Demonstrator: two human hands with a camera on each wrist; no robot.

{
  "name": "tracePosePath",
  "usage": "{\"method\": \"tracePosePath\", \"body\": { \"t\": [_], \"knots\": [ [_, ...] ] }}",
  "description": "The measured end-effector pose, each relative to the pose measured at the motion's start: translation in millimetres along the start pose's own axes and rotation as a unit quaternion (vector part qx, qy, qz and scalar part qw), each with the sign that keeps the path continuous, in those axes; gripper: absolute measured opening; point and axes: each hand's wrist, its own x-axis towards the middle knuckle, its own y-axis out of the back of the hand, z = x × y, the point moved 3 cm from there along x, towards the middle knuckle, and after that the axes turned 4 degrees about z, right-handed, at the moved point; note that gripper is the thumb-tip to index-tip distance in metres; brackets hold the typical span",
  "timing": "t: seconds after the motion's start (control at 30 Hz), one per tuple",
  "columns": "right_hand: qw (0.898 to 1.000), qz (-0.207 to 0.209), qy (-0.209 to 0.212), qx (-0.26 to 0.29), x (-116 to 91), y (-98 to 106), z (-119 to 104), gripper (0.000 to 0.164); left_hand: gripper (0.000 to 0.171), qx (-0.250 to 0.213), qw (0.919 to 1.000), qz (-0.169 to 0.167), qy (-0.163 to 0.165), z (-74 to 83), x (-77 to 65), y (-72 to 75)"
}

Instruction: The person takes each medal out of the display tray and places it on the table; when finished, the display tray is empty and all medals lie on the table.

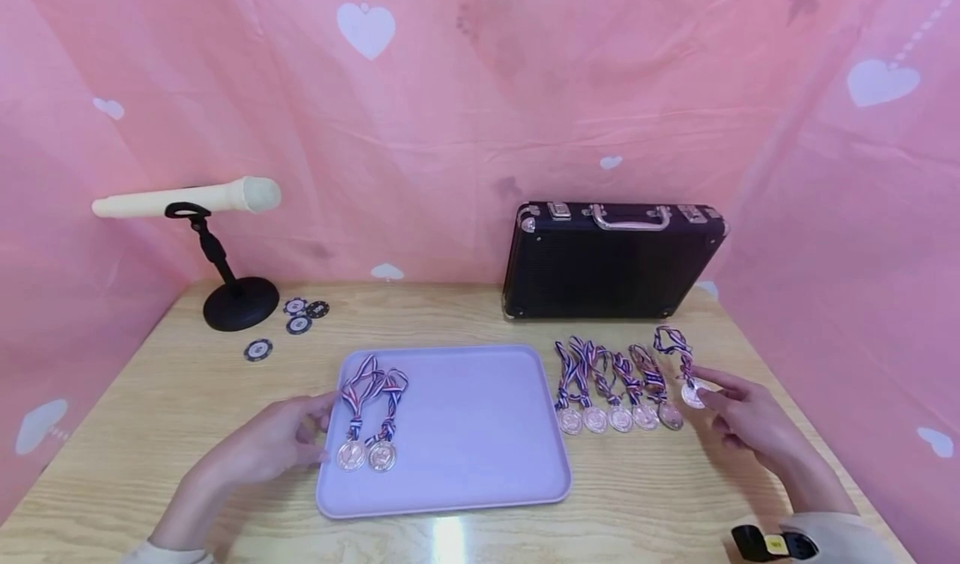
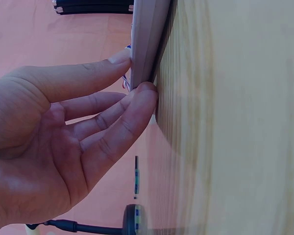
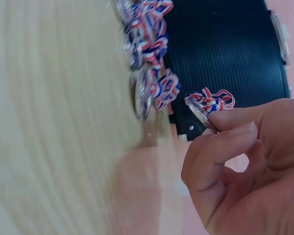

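Right hand (image 1: 750,418) pinches a round silvery medal (image 1: 690,395); its looped striped ribbon (image 1: 686,362) could snag. Left hand (image 1: 273,437) grip could tilt the lavender tray (image 1: 465,431).

A: Lilac tray (image 1: 472,431), pale-grained wooden table (image 1: 187,397)!
B: And look, medal ribbons (image 3: 167,89) striped red, white and blue!
A: Black case (image 1: 600,277), silver handle (image 1: 632,226)!
B: Pink backdrop (image 1: 465,172), patterned with white hearts (image 1: 366,29)!
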Motion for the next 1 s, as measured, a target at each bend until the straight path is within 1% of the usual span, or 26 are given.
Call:
{"method": "tracePosePath", "body": {
  "t": [0.03,0.1,0.2,0.33,0.5,0.6,0.67,0.73,0.87,0.93,1.0],
  "knots": [
    [1.0,-0.001,-0.002,-0.003,0,0,1,0.041,0.079,-0.001,1.0,0.001,0.005,-0.2,0.1,-0.1],
    [1.0,-0.005,-0.004,-0.019,1,-1,4,0.047,0.079,0.0,1.0,0.003,0.009,-0.4,0.2,-0.4],
    [0.999,-0.005,-0.003,-0.049,1,-2,7,0.056,0.08,0.004,1.0,0.003,-0.008,-0.8,0.4,-0.7],
    [0.996,0.002,0.006,-0.084,1,-3,11,0.054,0.081,0.001,0.9999,0.003,-0.017,-0.6,0.7,-0.4],
    [0.993,0.013,0.021,-0.116,1,-4,12,0.05,0.08,0.0,1.0,0.001,-0.005,-0.4,0.6,0.3],
    [0.99,0.021,0.03,-0.136,1,-4,12,0.049,0.08,-0.001,1.0,0.0,-0.01,0.2,0.2,0.3],
    [0.986,0.027,0.043,-0.161,0,-4,11,0.048,0.08,-0.003,0.9999,0.0,-0.015,0.7,-0.2,0.4],
    [0.979,0.036,0.052,-0.193,1,-5,10,0.046,0.08,-0.004,0.9998,0.0,-0.018,1.1,-0.3,0.7],
    [0.962,0.056,0.073,-0.258,2,-4,7,0.044,0.08,-0.004,0.9999,0.0,-0.013,0.8,0.2,1.1],
    [0.959,0.058,0.072,-0.267,3,-4,7,0.043,0.08,-0.004,1.0,-0.002,-0.009,0.4,0.5,0.9],
    [0.959,0.056,0.07,-0.269,2,-3,8,0.043,0.08,-0.003,1.0,-0.003,-0.006,-0.1,0.6,0.5]
  ]
}}
